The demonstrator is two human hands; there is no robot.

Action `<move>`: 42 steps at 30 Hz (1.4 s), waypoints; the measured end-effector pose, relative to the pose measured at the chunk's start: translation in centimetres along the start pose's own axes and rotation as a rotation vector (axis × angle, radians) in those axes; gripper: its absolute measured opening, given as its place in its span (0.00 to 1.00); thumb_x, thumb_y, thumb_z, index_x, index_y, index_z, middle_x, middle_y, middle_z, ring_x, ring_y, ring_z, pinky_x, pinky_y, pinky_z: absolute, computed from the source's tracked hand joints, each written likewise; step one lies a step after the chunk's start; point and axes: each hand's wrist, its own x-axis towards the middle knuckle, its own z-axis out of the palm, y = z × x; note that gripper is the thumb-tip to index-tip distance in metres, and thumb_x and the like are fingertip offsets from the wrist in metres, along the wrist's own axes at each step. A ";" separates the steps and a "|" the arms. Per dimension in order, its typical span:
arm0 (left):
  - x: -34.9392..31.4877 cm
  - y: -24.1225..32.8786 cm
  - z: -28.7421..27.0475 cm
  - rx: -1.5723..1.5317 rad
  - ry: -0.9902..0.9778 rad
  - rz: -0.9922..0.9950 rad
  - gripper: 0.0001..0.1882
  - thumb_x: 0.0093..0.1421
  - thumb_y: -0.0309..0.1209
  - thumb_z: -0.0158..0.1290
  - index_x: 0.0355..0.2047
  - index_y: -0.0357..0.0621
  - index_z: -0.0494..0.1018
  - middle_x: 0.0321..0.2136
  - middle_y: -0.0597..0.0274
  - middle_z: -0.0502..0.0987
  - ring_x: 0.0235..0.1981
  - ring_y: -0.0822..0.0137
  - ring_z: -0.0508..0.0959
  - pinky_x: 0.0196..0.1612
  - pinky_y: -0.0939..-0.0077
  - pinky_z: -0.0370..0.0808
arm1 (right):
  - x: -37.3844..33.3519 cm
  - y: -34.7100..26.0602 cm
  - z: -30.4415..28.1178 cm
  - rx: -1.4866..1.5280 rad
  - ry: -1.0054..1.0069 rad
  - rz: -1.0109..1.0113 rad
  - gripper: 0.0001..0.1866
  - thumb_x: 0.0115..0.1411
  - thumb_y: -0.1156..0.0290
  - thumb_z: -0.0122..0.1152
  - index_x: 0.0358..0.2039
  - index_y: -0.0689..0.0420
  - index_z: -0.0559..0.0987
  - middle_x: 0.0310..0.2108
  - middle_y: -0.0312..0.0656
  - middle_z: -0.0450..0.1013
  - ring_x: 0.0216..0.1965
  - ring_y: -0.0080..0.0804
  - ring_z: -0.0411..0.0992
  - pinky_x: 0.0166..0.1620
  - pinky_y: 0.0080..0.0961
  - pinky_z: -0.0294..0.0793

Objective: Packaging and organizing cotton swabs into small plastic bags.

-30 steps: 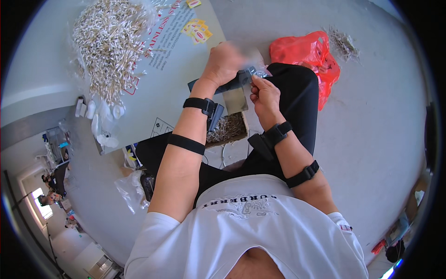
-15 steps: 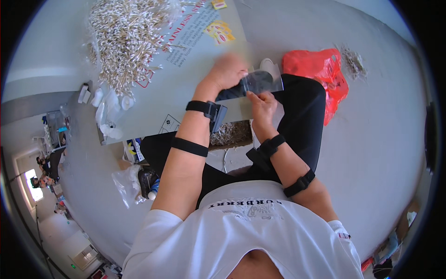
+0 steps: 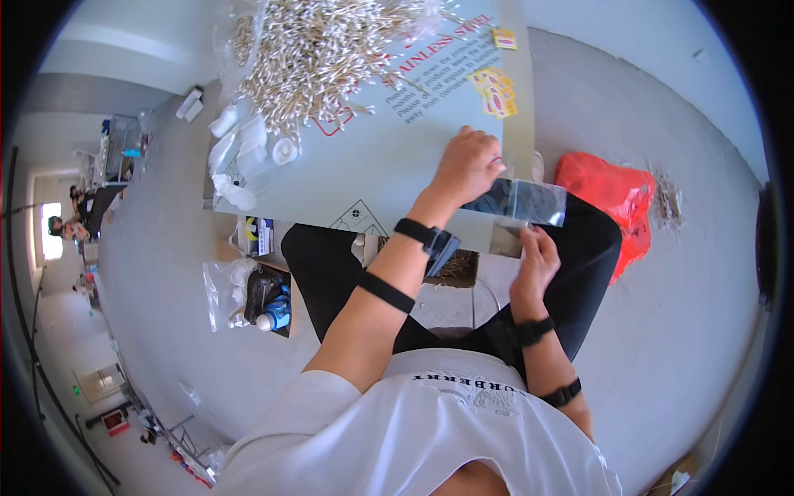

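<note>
A clear, flat plastic bag (image 3: 539,203) spans the table's right edge and my right thigh. My right hand (image 3: 536,263) is closed, with thumb and forefinger pinching the bag's lower edge. Just above the bag's left part, my left hand (image 3: 468,167) is curled closed over the table (image 3: 397,186). Whatever its fingertips hold is too small to make out. Beyond it lie several small yellow labels (image 3: 495,91). A big heap of white-tipped cotton swabs (image 3: 318,62) covers the table's far left, partly on clear plastic film.
White containers and crumpled plastic (image 3: 240,157) sit at the table's left edge. A red plastic bag (image 3: 606,194) rests on the floor at right, beside a small pile of sticks (image 3: 668,198). Under the table is a box (image 3: 453,271); a blue-capped bottle (image 3: 273,318) stands left of my leg.
The view has shifted, so the table appears farther right and lower. My left hand has slowed from a blur and is now curled beside the bag, which lies flatter. My right hand keeps its pinch.
</note>
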 end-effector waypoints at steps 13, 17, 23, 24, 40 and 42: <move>-5.9 -16.2 -12.3 0.518 0.401 -0.671 0.16 0.50 0.22 0.55 0.42 0.41 0.73 0.42 0.50 0.72 0.46 0.47 0.70 0.51 0.56 0.68 | 3.1 -5.3 16.3 -0.442 -0.754 -0.285 0.08 0.55 0.73 0.64 0.30 0.65 0.76 0.22 0.42 0.72 0.24 0.26 0.68 0.32 0.23 0.70; -5.3 -14.3 -10.3 0.387 0.451 -0.671 0.19 0.51 0.18 0.52 0.45 0.40 0.73 0.43 0.50 0.71 0.47 0.47 0.68 0.52 0.56 0.68 | 4.9 -3.2 25.6 -0.716 -0.748 -0.805 0.24 0.46 0.61 0.72 0.41 0.61 0.77 0.40 0.49 0.72 0.45 0.46 0.70 0.46 0.39 0.70; -5.4 -15.0 -11.1 0.448 0.456 -0.482 0.29 0.51 0.18 0.51 0.56 0.45 0.68 0.57 0.52 0.64 0.58 0.47 0.63 0.57 0.51 0.62 | 3.8 -1.0 31.3 -0.965 -0.652 -0.938 0.22 0.46 0.59 0.71 0.39 0.57 0.79 0.41 0.46 0.71 0.47 0.46 0.67 0.50 0.42 0.64; -5.5 -15.2 -11.1 0.511 0.377 -0.476 0.31 0.51 0.18 0.52 0.58 0.46 0.66 0.60 0.53 0.62 0.60 0.48 0.61 0.58 0.49 0.60 | 3.8 -0.6 31.7 -0.965 -0.658 -0.936 0.17 0.48 0.61 0.68 0.36 0.56 0.79 0.40 0.43 0.71 0.47 0.44 0.68 0.49 0.42 0.65; -3.5 -17.1 -14.0 0.387 0.411 -0.413 0.12 0.45 0.20 0.61 0.31 0.46 0.79 0.39 0.59 0.70 0.45 0.53 0.68 0.46 0.64 0.69 | 2.4 -3.0 17.6 -0.829 -0.811 -0.830 0.06 0.47 0.76 0.63 0.25 0.58 0.73 0.38 0.42 0.69 0.42 0.43 0.66 0.45 0.39 0.65; -3.0 -17.2 -14.1 0.414 0.369 -0.382 0.08 0.45 0.19 0.61 0.26 0.44 0.78 0.32 0.60 0.70 0.41 0.53 0.69 0.44 0.63 0.70 | 2.0 -2.7 16.9 -0.806 -0.812 -0.829 0.07 0.47 0.76 0.63 0.25 0.58 0.73 0.39 0.42 0.69 0.42 0.43 0.66 0.46 0.39 0.65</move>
